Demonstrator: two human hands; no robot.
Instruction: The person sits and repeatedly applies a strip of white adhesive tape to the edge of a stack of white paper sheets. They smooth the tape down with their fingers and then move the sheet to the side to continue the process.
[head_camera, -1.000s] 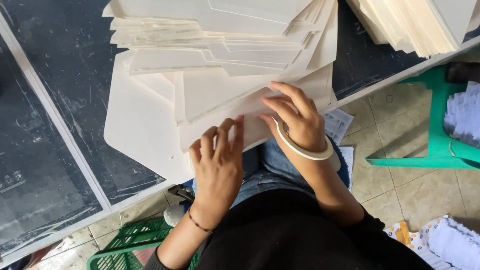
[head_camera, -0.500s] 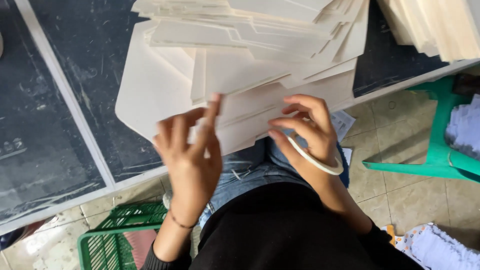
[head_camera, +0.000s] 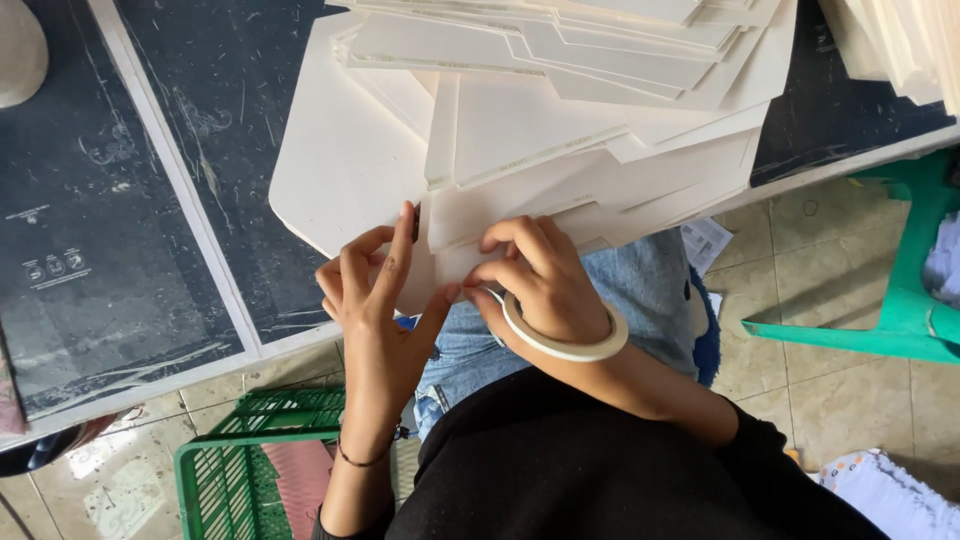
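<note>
Both hands work the near edge of a flat cream card sheet at the table's rim.

The left hand (head_camera: 385, 300) has its fingers raised and spread, its thumb pressing the bottom edge of the card sheet (head_camera: 345, 170). The right hand (head_camera: 540, 285) is curled, its fingertips pressed down on the same edge just beside the left thumb; whether it pinches anything, I cannot tell. A roll of white tape (head_camera: 565, 340) sits round the right wrist like a bangle. The sheet lies on the dark table (head_camera: 150, 200), overhanging the near edge above the person's lap, under a fanned stack of cream cards (head_camera: 600, 60). A green plastic crate (head_camera: 250, 460) stands on the tiled floor below, a green stool (head_camera: 900, 300) to the right.
</note>
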